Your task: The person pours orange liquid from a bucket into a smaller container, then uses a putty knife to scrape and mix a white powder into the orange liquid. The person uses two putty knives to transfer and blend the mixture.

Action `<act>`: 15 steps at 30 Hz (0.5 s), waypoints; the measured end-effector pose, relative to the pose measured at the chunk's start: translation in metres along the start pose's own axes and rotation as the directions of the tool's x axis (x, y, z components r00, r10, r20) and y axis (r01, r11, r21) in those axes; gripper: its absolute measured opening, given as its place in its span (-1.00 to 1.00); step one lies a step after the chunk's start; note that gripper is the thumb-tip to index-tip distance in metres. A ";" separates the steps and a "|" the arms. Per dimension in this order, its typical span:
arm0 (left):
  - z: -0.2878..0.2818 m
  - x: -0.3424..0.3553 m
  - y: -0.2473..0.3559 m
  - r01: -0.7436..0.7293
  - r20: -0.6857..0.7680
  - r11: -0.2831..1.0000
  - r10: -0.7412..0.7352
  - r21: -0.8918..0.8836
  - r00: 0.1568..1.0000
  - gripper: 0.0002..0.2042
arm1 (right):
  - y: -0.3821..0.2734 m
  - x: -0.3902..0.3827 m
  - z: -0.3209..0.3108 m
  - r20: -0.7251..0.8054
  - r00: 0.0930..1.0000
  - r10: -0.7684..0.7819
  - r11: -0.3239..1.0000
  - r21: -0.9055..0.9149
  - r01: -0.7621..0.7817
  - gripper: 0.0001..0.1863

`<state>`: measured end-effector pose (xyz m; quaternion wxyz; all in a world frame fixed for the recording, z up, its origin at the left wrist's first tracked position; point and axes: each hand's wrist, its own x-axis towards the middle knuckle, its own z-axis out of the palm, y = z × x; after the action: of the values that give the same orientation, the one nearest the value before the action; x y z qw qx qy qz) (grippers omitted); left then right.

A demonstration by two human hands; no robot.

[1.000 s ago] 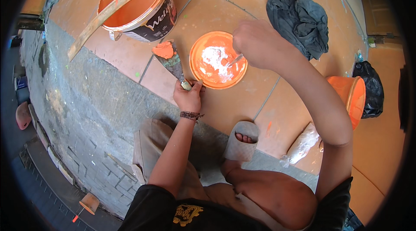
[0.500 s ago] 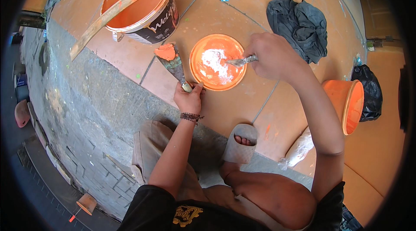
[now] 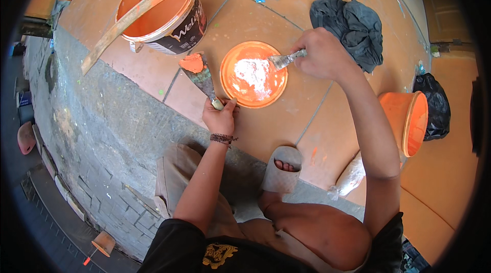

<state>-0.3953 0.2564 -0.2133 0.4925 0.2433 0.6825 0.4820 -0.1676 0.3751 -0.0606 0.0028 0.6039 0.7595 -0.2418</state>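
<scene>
A round orange lid lies on the tiled floor with a heap of white powder over wet orange paint in it. My right hand is closed round the handle of a small putty knife, whose blade hangs over the lid's right side. Left of the lid, my left hand grips a wider putty knife by its handle. A lump of orange paste sits on that blade's far end. My left fingers are close to the lid's near edge.
A large paint bucket stands at the back left, an orange-stained wooden stick across its rim. Dark cloth lies at the back right. Farther right are an orange bucket, a black plastic bag and a clear bag of white material.
My right hand has lifted the small putty knife up and slightly right, drawing its tip from the powder's middle toward the lid's upper right. My left hand holds nearly still.
</scene>
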 end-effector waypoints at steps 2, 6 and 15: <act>0.003 -0.001 -0.001 -0.002 0.014 1.000 0.002 0.004 1.000 -0.72 | 0.007 0.001 0.011 -0.021 1.000 -0.013 0.999 -0.044 0.012 -0.73; -0.001 0.002 -0.003 0.012 0.012 1.000 -0.012 -0.005 1.000 -0.71 | 0.002 -0.003 0.001 -0.101 0.995 0.008 1.000 -0.001 -0.008 -0.73; -0.001 0.002 -0.003 0.013 0.023 0.999 -0.012 -0.039 1.000 -0.72 | -0.017 0.000 0.002 0.000 1.000 -0.017 0.992 -0.128 0.017 -0.77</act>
<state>-0.3966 0.2565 -0.2167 0.5082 0.2348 0.6686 0.4895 -0.1839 0.3717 -0.0565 0.0390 0.5961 0.7786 -0.1922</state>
